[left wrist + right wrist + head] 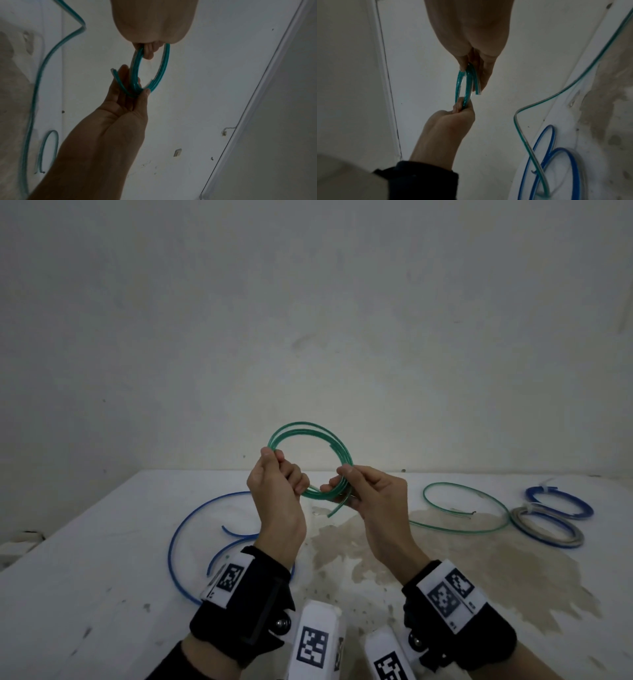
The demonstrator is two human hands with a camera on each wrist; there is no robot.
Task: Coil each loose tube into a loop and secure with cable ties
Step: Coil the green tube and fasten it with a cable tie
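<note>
Pinching the green tube coil (310, 460) on opposite sides, both hands hold it in the air above the white table (102, 542), its ring nearly upright and facing the person. The left hand (275, 494) has its grip curled round the coil's left arc; the right hand (373, 498) nips the lower right strands between thumb and fingers, a cut end poking down-left. Wrist straps carry black-and-white square markers (230, 577); no readable writing. A loose green tube (466, 508), a loose blue tube (191, 529) and tied coils (548, 525) lie on the table.
</note>
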